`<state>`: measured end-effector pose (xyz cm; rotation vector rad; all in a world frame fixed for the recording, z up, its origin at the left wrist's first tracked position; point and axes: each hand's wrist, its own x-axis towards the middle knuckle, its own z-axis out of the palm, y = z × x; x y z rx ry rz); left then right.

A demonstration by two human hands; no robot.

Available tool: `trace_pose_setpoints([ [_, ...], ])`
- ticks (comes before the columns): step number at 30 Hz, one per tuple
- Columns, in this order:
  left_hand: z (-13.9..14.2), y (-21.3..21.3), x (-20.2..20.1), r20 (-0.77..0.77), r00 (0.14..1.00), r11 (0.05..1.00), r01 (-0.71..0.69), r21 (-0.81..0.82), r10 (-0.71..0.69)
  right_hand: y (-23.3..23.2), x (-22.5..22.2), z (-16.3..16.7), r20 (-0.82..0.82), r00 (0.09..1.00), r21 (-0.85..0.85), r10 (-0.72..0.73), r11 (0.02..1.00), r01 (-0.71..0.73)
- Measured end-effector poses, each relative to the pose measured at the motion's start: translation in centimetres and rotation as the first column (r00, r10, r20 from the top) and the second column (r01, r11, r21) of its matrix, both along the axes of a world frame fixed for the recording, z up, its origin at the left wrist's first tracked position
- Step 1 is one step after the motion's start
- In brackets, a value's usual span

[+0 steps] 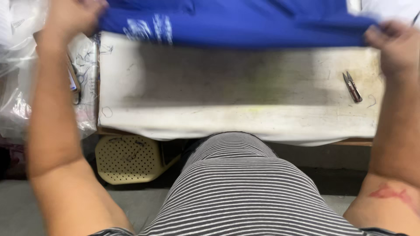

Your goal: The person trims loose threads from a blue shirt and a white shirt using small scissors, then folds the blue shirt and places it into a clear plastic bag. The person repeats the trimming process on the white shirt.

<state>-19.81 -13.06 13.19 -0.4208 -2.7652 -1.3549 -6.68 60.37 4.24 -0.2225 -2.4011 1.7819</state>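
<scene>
Stained white padding covers the work table (236, 118), and that table is pretty much the reference for everything else. Stretched across its far edge is a blue garment (245, 24) with some pale print near its left end, its long axis running left to right, so it lies straight ahead of the person. The left hand (72, 17) is closed on the cloth's left end, just past the table's far left corner, and the right hand (391, 46) is pinched on the right end over the far right corner. Both look about equally close to it, one per end, though the frame is motion-blurred so the finger detail is mushy. Small thread snips (352, 87) lie on the table's right side, just inside the right hand. Clear plastic bags (17, 87) sit off the table's left edge, and a yellowish perforated stool (129, 159) stands below its near left corner.
</scene>
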Motion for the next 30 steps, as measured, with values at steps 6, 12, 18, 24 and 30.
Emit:
trace_pose_setpoints([
  [6, -17.4, 0.4, 10.2, 0.173, 0.981, 0.920, -0.009, -0.391, 0.083, -5.9, 8.9, -9.2, 0.243, 0.970, 0.137, -0.010, 0.990, -0.024],
  [12, -19.9, -2.4, 13.9, 0.032, 0.947, 0.857, -0.273, -0.438, 0.318, -8.0, 6.6, -11.4, 0.012, 0.981, 0.469, -0.196, 0.867, 0.167],
  [18, -19.1, -3.1, 16.4, 0.053, 0.895, 0.876, -0.420, -0.238, 0.443, -8.3, 6.1, -11.8, -0.080, 0.967, 0.502, -0.242, 0.828, 0.249],
  [24, -21.5, -2.8, 15.2, 0.004, 0.857, 0.833, -0.500, -0.238, 0.515, -8.2, 6.7, -10.3, 0.138, 0.959, 0.227, -0.248, 0.950, 0.213],
  [30, -20.1, -4.2, 15.9, 0.115, 0.923, 0.859, -0.288, -0.423, 0.366, -6.2, 7.9, -10.4, 0.215, 0.940, 0.340, -0.263, 0.923, 0.181],
])
